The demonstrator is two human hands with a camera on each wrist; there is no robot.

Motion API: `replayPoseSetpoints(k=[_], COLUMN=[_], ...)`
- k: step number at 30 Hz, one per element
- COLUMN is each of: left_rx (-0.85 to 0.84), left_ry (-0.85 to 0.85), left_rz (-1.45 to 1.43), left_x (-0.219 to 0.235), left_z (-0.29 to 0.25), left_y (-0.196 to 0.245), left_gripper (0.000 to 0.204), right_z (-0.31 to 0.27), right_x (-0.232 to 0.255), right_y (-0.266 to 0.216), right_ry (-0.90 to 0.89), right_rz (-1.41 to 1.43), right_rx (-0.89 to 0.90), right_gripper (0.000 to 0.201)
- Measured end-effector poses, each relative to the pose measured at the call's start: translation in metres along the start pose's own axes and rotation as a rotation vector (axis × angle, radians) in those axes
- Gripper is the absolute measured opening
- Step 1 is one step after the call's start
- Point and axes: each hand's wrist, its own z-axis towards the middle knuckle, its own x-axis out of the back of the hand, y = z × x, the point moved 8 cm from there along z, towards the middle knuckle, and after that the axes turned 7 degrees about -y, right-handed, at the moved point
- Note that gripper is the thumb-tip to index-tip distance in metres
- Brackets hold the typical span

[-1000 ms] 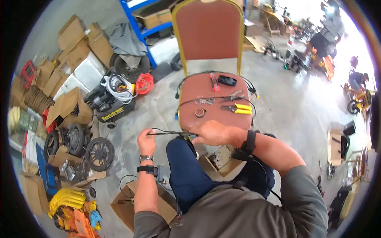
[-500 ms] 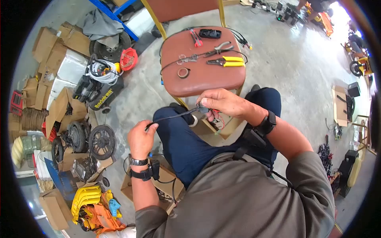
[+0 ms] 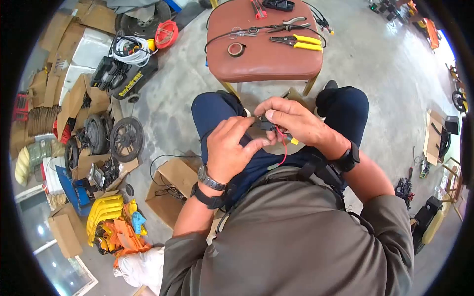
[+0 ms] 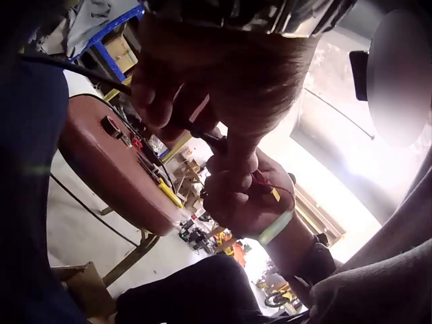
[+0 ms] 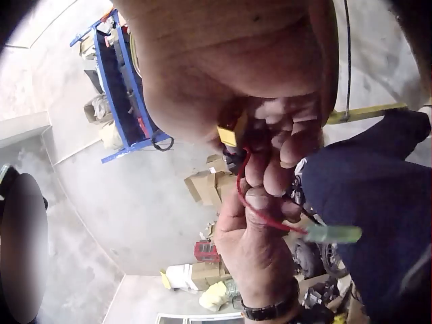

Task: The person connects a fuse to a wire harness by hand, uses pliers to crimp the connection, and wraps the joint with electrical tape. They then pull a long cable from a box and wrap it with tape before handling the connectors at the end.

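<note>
Both hands meet above the lap. The right hand (image 3: 296, 123) curls round a small dark connector piece (image 3: 266, 124); a red wire (image 3: 285, 150) and a yellow plug (image 3: 294, 141) come out beneath its fingers. The left hand (image 3: 229, 148) pinches the dark cable end at that piece, its fingertips against the right hand's. In the right wrist view the red wire (image 5: 260, 214) ends in a pale translucent sleeve (image 5: 334, 234), near the yellow plug (image 5: 228, 136). A black cable (image 4: 74, 67) runs to the left hand (image 4: 209, 81) in the left wrist view. The fingers hide most of the joint.
Ahead, a red-brown chair seat (image 3: 266, 66) carries tape (image 3: 236, 49), scissors (image 3: 244, 32), pliers (image 3: 291, 24), yellow-handled strippers (image 3: 298, 42) and a long cable. An open cardboard box (image 3: 170, 185) stands at the left, with wheels (image 3: 126, 139) and a compressor (image 3: 129, 81) beyond.
The left hand has moved right to meet the right hand, where a stretch of cable lay between them before. The view has tilted down, and the red wire now hangs in sight.
</note>
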Motion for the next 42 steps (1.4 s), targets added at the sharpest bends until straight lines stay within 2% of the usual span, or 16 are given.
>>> replayPoseSetpoints(k=[6, 8, 11, 13, 16, 20, 23, 26, 29, 32, 36, 39, 42], left_rx=[0.067, 0.056, 0.113, 0.104, 0.137, 0.153, 0.028, 0.008, 0.065, 0.287, 0.307, 0.332, 0.346], left_ry=[-0.053, -0.022, -0.146, -0.12, -0.058, 0.001, 0.034, 0.03, 0.046, -0.001, 0.016, 0.083, 0.126], left_rz=[-0.273, -0.296, -0.307, -0.282, -0.29, -0.29, -0.288, -0.329, -0.388, -0.588, -0.654, -0.738, -0.735], left_x=[0.0, 0.004, -0.001, 0.0, 0.003, 0.007, 0.005, 0.006, 0.006, -0.009, -0.009, -0.007, -0.007], left_z=[-0.009, -0.009, -0.011, -0.011, -0.011, -0.012, -0.009, -0.007, -0.006, -0.014, -0.009, -0.004, -0.004], left_y=[-0.011, -0.012, -0.014, -0.012, -0.011, -0.01, -0.005, 0.002, -0.008, -0.03, -0.03, -0.031, -0.029], left_gripper=[0.041, 0.039, 0.04, 0.039, 0.038, 0.035, 0.037, 0.034, 0.03, 0.028, 0.026, 0.027, 0.029], right_z=[-0.011, -0.01, -0.014, -0.019, -0.025, -0.027, -0.022, -0.02, -0.017, -0.012, -0.005, 0.004, 0.006], right_x=[-0.014, -0.016, -0.015, -0.01, -0.005, -0.002, -0.008, -0.007, -0.008, -0.011, -0.015, -0.019, -0.025], right_y=[-0.004, -0.01, -0.012, -0.01, -0.018, -0.024, -0.025, -0.017, -0.013, -0.01, -0.012, 0.001, -0.006], right_ry=[-0.145, -0.148, -0.135, -0.123, -0.098, 0.006, 0.004, 0.031, 0.081, 0.113, 0.07, 0.119, 0.188], right_rz=[0.086, -0.074, -0.119, -0.042, -0.253, -0.194, -0.308, -0.25, -0.148, -0.009, 0.034, 0.171, 0.07], right_rx=[0.077, 0.154, 0.153, 0.088, 0.202, 0.172, 0.304, 0.219, 0.113, 0.129, 0.211, 0.217, 0.193], right_gripper=[0.032, 0.032, 0.032, 0.034, 0.037, 0.034, 0.028, 0.024, 0.022, 0.024, 0.031, 0.029, 0.029])
